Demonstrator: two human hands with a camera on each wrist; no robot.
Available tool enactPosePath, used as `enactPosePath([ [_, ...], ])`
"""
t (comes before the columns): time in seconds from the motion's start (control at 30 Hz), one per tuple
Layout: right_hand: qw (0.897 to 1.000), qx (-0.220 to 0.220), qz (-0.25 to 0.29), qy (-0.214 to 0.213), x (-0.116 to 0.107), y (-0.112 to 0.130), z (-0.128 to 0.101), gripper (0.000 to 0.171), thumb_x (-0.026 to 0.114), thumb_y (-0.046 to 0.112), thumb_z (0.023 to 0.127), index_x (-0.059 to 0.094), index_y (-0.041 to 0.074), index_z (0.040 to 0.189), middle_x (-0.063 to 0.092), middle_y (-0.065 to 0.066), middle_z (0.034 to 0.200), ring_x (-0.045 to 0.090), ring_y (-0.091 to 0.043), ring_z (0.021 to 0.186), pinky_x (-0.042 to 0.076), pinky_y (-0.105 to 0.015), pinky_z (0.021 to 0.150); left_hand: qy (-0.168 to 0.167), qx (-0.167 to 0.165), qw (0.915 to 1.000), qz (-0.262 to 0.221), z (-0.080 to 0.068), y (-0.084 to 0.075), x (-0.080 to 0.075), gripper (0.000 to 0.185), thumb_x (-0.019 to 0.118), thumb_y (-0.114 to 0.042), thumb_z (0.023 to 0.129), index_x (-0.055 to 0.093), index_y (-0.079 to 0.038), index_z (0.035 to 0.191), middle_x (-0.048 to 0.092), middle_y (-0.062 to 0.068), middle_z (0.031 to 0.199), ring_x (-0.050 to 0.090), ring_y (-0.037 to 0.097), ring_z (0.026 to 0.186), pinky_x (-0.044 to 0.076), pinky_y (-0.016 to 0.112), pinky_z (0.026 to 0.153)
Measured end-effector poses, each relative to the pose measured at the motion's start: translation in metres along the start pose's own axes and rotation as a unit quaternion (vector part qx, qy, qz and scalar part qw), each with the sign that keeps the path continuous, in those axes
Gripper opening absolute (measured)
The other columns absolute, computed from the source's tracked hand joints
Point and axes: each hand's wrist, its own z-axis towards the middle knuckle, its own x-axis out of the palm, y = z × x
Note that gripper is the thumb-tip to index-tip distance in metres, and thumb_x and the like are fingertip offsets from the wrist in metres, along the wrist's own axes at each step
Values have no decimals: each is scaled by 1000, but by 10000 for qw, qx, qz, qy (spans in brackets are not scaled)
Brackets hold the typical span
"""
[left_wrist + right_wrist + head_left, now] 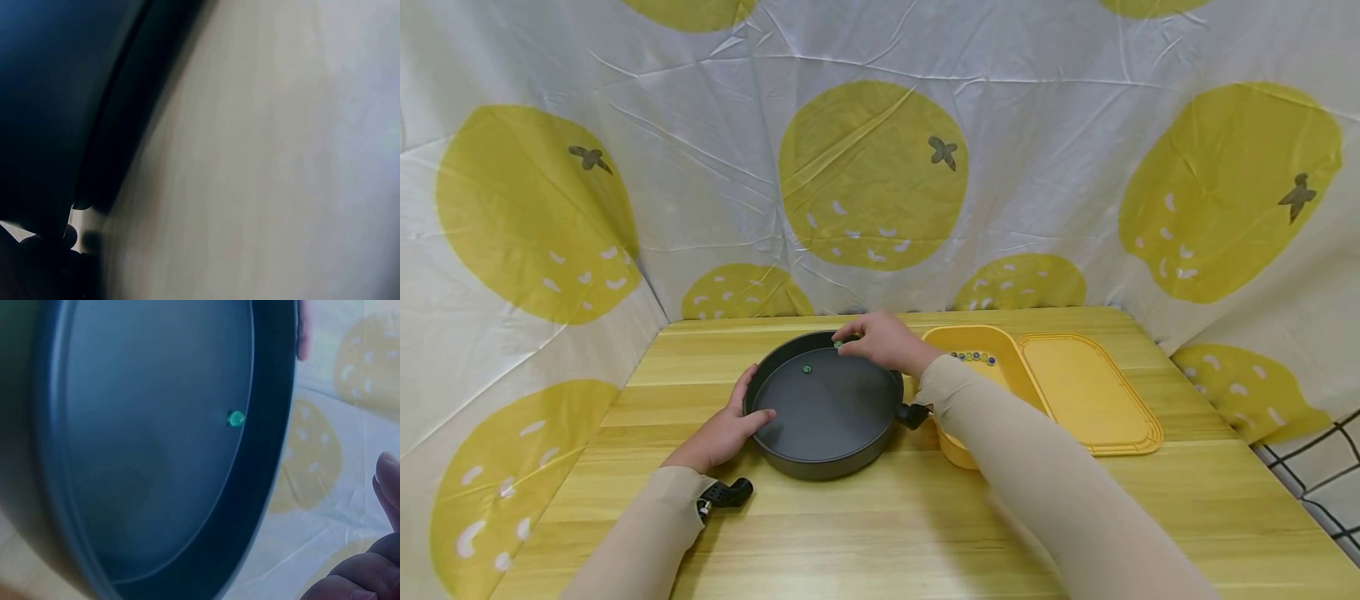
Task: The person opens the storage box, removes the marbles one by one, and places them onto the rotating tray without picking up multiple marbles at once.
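Observation:
A round dark grey pan (827,408) lies on the table, with one green marble (807,369) on its floor. My left hand (727,429) grips the pan's left side, thumb over the rim and fingers along the outer wall. Above the pan's far rim, my right hand (880,342) pinches a second green marble (838,343) between thumb and fingers. In the right wrist view the marble (235,419) inside the pan lies near its wall, and the right hand's fingers (362,575) show at the lower right. The left wrist view is dark and shows mainly the pan's side (119,125).
Right of the pan stands a yellow plastic box (977,335) with a row of several marbles (975,357) inside, partly hidden by the right forearm. Its yellow lid (1082,392) lies flat beside it. A fruit-print cloth (880,208) hangs behind the wooden table (850,533).

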Motion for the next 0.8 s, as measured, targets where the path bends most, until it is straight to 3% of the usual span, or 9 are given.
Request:
enactPosePath([
  [0.3, 9998, -71, 156, 53, 5, 3, 1, 30, 75, 25, 99, 78, 19, 128, 74, 0, 131, 65, -19, 113, 52, -29, 85, -3, 36, 10000, -17, 1, 1, 1, 94, 57, -42, 103, -8, -29, 169, 17, 31, 172, 30, 57, 153, 24, 71, 123],
  [0.43, 9997, 3, 238, 37, 4, 1, 0, 33, 75, 26, 99, 76, 20, 131, 72, -2, 136, 65, -21, 119, 54, -33, 92, 8, 23, 10000, 0, 0, 0, 0, 94, 57, -43, 103, -8, -29, 170, 18, 32, 171, 30, 57, 153, 25, 71, 123],
  [0.57, 9996, 77, 258, 8, -1, -3, -3, 33, 74, 28, 100, 76, 21, 132, 73, -7, 128, 66, -19, 93, 54, -31, 80, -1, -12, 10000, -45, 1, 1, 0, 94, 57, -43, 103, -8, -30, 169, 18, 31, 171, 30, 56, 153, 24, 70, 124],
  [0.67, 9995, 169, 265, -27, -7, -10, -5, 35, 72, 30, 101, 74, 22, 134, 71, -10, 121, 54, -16, 73, 47, -29, 69, 4, 5, 9999, -100, 2, 2, 0, 93, 56, -43, 103, -8, -29, 169, 17, 31, 172, 28, 55, 154, 22, 69, 125],
  [0.8, 9987, 319, 366, -162, -18, -23, -11, 37, 70, 33, 102, 72, 22, 137, 65, -11, 141, 50, -20, 75, 44, -35, 72, 16, 21, 9999, -117, 2, 2, 0, 94, 57, -43, 103, -9, -29, 169, 16, 31, 172, 27, 55, 155, 21, 69, 125],
])
